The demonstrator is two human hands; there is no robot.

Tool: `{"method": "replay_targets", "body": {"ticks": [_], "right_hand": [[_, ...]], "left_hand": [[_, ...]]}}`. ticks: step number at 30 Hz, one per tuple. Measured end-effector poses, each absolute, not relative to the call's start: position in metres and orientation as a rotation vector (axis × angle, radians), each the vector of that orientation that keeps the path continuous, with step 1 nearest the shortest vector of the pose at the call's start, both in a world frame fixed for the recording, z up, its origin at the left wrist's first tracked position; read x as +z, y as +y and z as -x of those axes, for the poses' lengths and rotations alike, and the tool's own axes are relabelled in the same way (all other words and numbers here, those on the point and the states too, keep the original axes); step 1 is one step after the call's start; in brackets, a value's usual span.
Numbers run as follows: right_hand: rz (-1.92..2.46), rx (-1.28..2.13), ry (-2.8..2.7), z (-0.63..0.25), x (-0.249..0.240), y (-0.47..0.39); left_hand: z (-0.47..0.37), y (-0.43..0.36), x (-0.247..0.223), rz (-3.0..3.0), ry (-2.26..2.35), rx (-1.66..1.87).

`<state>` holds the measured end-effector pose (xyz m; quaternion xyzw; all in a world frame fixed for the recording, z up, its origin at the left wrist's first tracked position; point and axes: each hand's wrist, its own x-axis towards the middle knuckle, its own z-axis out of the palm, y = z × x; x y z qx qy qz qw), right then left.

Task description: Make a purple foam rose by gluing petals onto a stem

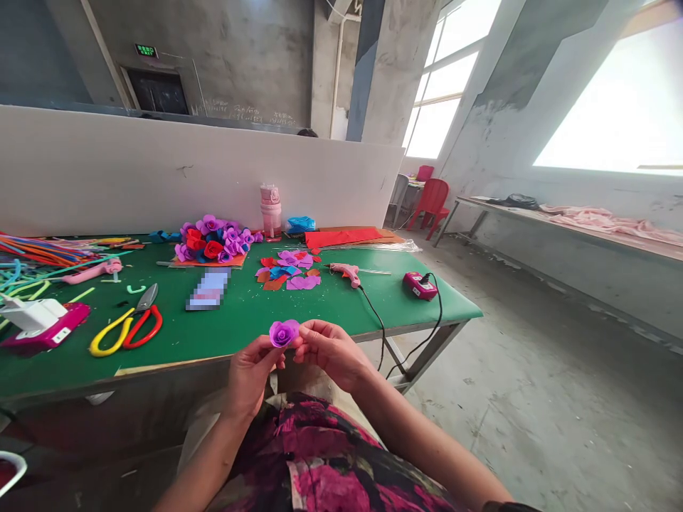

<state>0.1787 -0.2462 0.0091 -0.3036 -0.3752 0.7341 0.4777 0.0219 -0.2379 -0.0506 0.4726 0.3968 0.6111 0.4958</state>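
Note:
A small purple artificial rose (282, 333) is held up between my two hands, just in front of the table edge. My left hand (252, 370) is closed on its base from the left. The fingers of my right hand (331, 350) pinch the outer petal on the right side. Beyond the flower, loose cut petals (291, 271) in purple, red, blue and orange lie on the green table (256, 313). A pink glue gun (348, 274) rests to the right of the petals. Further back is a bunch of purple, red and blue artificial flowers (214, 240).
Scissors (139, 320) with yellow and red handles lie at the left, near a power strip (48, 327) with a white plug. A phone (208, 289), a pink bottle (271, 212), red sheets (344, 237) and a pink socket box (420, 285) are on the table. A black cord hangs over the front edge.

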Motion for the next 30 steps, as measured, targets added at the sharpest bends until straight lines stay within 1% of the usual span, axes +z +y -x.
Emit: {"method": "replay_targets", "body": {"ticks": [9, 17, 22, 26, 30], "right_hand": [[0.771, 1.728, -0.971, -0.175, 0.011, -0.250], [0.818, 1.718, -1.017, -0.186, 0.009, -0.242], [0.859, 1.708, -1.153, -0.186, 0.012, -0.240], [0.898, 1.645, -1.149, -0.183, 0.011, -0.240], [0.866, 1.667, -1.102, -0.181, 0.007, -0.238]], "left_hand": [[-0.017, -0.237, -0.055, -1.381, 0.987, 1.581], [-0.012, -0.237, -0.055, -1.546, 1.019, 1.571], [-0.011, -0.238, -0.053, -1.728, 0.984, 1.580], [-0.012, -0.238, -0.055, -1.756, 0.974, 1.564], [-0.011, -0.238, -0.059, -1.750, 0.966, 1.554]]}}
